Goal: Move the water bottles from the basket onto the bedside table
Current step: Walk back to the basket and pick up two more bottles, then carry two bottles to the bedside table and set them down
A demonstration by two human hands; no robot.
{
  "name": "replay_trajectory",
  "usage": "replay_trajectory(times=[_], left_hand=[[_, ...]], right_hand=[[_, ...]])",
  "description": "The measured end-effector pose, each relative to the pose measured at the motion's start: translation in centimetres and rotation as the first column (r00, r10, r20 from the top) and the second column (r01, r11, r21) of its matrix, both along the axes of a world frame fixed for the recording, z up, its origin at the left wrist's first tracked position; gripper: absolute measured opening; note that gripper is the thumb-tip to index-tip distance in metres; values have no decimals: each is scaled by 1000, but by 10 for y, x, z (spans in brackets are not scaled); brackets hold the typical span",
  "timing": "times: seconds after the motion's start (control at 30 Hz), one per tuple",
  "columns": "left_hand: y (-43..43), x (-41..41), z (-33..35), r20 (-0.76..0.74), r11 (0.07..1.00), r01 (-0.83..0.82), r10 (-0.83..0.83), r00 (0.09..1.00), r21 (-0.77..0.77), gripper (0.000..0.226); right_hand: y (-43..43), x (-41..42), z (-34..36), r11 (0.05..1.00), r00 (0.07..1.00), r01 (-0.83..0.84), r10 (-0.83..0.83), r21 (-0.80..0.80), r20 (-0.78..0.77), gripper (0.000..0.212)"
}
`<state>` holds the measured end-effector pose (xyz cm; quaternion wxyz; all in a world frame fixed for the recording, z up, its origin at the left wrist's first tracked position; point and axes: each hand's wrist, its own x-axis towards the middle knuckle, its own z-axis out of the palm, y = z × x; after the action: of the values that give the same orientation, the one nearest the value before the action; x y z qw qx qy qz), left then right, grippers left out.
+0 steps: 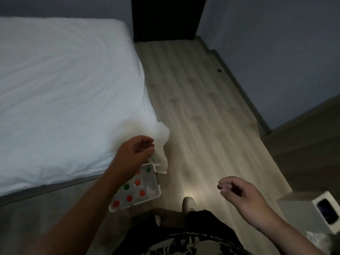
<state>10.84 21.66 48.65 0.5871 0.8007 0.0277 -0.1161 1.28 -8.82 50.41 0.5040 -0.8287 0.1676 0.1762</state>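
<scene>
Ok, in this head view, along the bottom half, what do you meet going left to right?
White plastic basket of red- and green-capped bottles → white shoe on the pale wood floor → right hand, empty, fingers loosely curled → white box with a dark opening.

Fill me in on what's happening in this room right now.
A person stands at the corner of a bed, both hands empty. The left hand hovers loosely curled above a white basket of bottles with red and green caps on the floor. The right hand hangs over bare floor. No bottle is picked up yet.
</scene>
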Motion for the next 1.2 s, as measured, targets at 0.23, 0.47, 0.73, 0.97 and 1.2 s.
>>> replay_trajectory(times=[0.23, 0.47, 0.73, 0.97, 1.2], left_hand=[[6, -22, -6, -55, 931, -364, 364, 930, 18, 21], [-53, -56, -11, -126, 684, -727, 717, 686, -67, 21], [-156, -138, -21, -289, 427, -904, 868, 404, 19, 19], [-203, -201, -62, -386, 244, -966, 902, 193, 87, 22], [-181, -209, -169, -377, 334, -914, 897, 233, 229, 5]], right_hand=[[-6, 109, 2, 906, 913, -406, 407, -120, -12, 19], [-26, 191, -8, 715, 718, -696, 696, -74, -28, 15], [-19, 234, -28, 406, 407, -912, 913, -62, -3, 15], [17, 221, -84, 209, 212, -965, 977, -160, -2, 13], [53, 208, -199, 23, 52, -965, 993, -263, -103, 23]])
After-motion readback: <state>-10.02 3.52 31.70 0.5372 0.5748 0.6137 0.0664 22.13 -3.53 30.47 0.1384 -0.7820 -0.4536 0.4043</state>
